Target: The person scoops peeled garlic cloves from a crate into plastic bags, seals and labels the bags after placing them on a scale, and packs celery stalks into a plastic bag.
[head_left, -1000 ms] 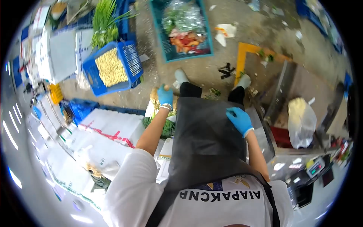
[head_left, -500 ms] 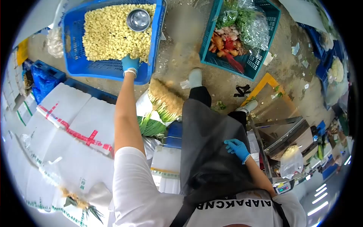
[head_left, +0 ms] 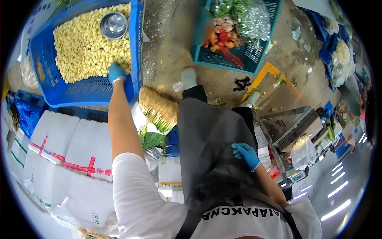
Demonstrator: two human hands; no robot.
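Note:
My left hand (head_left: 116, 72), in a blue glove, reaches into the blue crate (head_left: 79, 95) and touches the near edge of the pale yellow peeled cloves (head_left: 87, 47). Its fingertips are hidden, so I cannot see whether it holds any. A round metal bowl (head_left: 113, 25) rests on the cloves beyond it. My right hand (head_left: 246, 154), also gloved in blue, hovers over the dark apron (head_left: 215, 147) with its fingers apart and nothing in them.
A teal crate (head_left: 254, 61) with greens, plastic and reddish scraps stands ahead. Rooted green stalks (head_left: 159, 109) lie between the white boxes (head_left: 87, 147) and my legs. At the right are a metal-framed stand (head_left: 298, 131) and a clove-filled bag (head_left: 303, 153).
My left hand has gone from beside my legs into the blue crate, and stays at the cloves. My right hand remains over the apron. The view has shifted toward the crate.

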